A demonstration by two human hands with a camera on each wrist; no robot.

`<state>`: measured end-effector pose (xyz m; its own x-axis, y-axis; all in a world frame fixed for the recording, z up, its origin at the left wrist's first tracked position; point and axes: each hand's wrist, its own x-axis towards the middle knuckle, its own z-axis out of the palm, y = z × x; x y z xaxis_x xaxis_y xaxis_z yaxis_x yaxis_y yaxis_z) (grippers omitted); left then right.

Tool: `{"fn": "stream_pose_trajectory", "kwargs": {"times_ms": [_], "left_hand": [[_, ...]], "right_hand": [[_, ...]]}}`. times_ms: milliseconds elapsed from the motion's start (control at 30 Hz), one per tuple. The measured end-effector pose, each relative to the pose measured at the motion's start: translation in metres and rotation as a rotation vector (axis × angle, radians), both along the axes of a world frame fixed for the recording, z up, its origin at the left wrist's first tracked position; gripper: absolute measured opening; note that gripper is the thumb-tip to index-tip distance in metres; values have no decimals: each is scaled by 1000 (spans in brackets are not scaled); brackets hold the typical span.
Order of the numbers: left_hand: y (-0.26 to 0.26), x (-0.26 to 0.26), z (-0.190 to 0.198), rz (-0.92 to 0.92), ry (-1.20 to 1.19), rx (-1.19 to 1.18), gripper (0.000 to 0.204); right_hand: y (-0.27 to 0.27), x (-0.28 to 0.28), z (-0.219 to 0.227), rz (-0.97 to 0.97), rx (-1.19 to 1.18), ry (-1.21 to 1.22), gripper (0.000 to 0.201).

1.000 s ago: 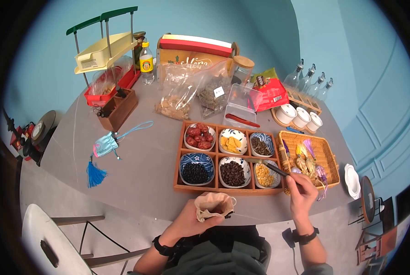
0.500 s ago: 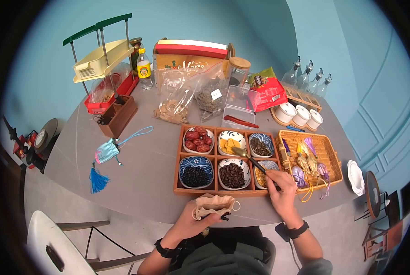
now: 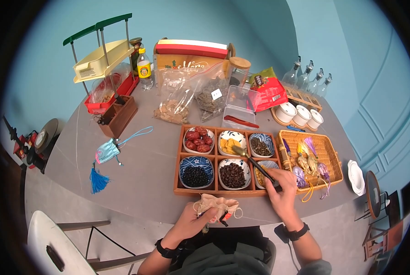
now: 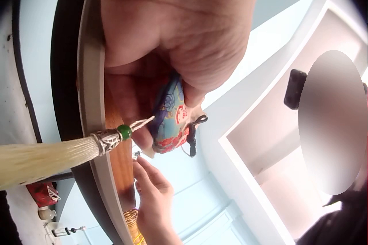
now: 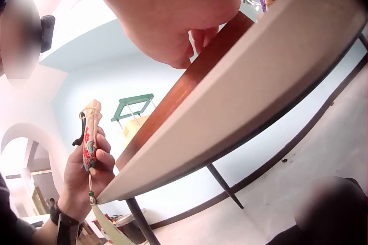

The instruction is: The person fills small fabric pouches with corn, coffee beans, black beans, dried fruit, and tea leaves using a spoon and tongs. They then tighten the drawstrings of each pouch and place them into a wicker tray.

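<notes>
My left hand grips a small fabric drawstring pouch at the table's front edge. In the left wrist view the pouch shows a blue and red pattern, and a pale tassel with a green bead hangs from it. My right hand holds a spoon by its dark handle. The spoon's brass-coloured head overlaps the bowl of yellow slices in the wooden divided tray. Around it stand bowls of red dates, black beans, brown seeds and dark dried leaves.
A wicker basket with tasselled sachets sits right of the tray. Behind it are clear bags, a plastic box, a red packet and white jars. A blue tasselled pouch and a wooden holder lie to the left.
My right hand has moved left with the spoon, whose head went from near the yellow grains to the yellow slices. The pouch in my left hand has tilted and its mouth looks narrower.
</notes>
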<state>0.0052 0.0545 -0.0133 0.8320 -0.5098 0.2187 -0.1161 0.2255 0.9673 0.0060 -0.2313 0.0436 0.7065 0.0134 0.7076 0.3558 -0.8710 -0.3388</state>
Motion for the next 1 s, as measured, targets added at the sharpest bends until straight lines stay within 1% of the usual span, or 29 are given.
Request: {"fn": "stream_pose_trajectory", "kwargs": {"times_ms": [67,133,200,233,300,333,400,433,467,500,567,600,667,700,767,800,833,867,900,933,967,1000], "left_hand": [[0,-2,6,5,62,9,30],[-2,-2,9,7,43,-10,29],[0,-2,9,13,26,-28,28],[3,-2,7,-11,31,13,24],[3,-3,8,-47,33,56,26],[2,-4,11,-41,72,58,24],[1,-4,11,-31,109,60,23],[0,-2,5,-21,23,28,24],[-1,-2,7,-9,-62,-2,25],[-2,-3,12,-3,-60,0,25],[-7,-7,26,145,-74,-41,24],[-6,-8,22,146,-69,-40,24],[-3,-7,10,179,30,-63,25],[-3,-5,6,176,31,-64,25],[-2,-3,1,262,-124,63,29],[-2,-5,2,260,-125,65,29],[-2,-6,5,339,-199,160,31],[-2,-7,7,416,-272,254,33],[-2,-8,7,411,-275,254,33],[0,-10,5,442,-365,332,36],[2,-12,4,471,-453,413,40],[5,-13,1,463,-452,417,40]], "right_hand": [[4,-7,5,9,-17,-14,20],[10,-19,8,18,-34,-30,22],[19,-36,9,189,250,96,27],[28,-41,13,187,252,97,27],[51,-49,22,400,461,328,28],[60,-51,24,395,461,324,28],[71,-51,26,460,529,558,22],[72,-50,23,465,528,558,22],[71,-49,15,450,514,603,19],[70,-48,9,434,500,650,16],[72,-48,6,449,535,618,14],[72,-49,4,458,569,582,12],[68,-51,-2,456,593,576,11],[67,-52,-4,457,616,565,10],[67,-55,-5,431,633,566,10],[67,-55,-5,407,648,566,11],[67,-57,-2,405,650,563,11],[67,-59,4,361,520,522,13],[66,-60,8,314,392,480,16],[63,-60,6,308,396,478,16],[58,-61,4,339,293,454,21],[53,-63,2,369,191,429,26]]}}
